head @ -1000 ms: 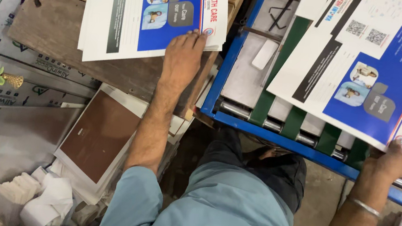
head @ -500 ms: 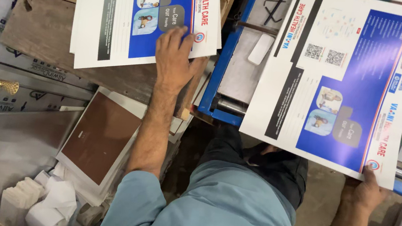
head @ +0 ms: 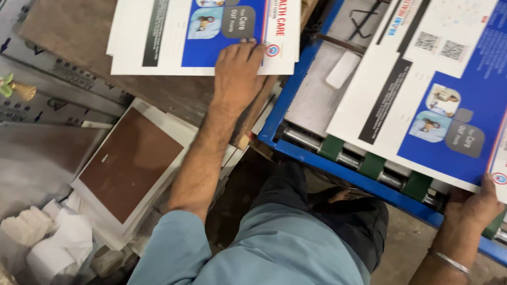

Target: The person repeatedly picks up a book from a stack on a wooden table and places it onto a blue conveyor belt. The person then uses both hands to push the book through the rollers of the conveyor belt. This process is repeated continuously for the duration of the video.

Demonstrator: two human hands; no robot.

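The sheet (head: 456, 94) in my right hand (head: 473, 207) is a big printed one, blue and white with small photos. I judge it light and thin, floppy across its span and slick on the printed face, easy to crease at a corner. It lies tilted over the blue machine frame (head: 281, 114), its lower edge crossing the rollers (head: 351, 160) with their green bands. The best hold seems the one I have: the near corner, thumb on top, fingers underneath. A second hand on the far edge would stop it sagging.

My right hand is closed in a pinch on that near right corner, a metal bangle (head: 449, 262) on the wrist just below it.

My left hand (head: 235, 75) lies flat and spread, palm down, fingers close together, on the near right corner of a stack (head: 172, 23) of the same sheets. It presses and grips nothing. The stack rests on a wooden board (head: 77, 39) that runs out to the left of that hand.

Below my left forearm lies a brown board (head: 130, 165) on a pile of white sheets, with folded white paper (head: 58, 244) further down to the left. Grey plates (head: 9, 168) lie well to the left of that.
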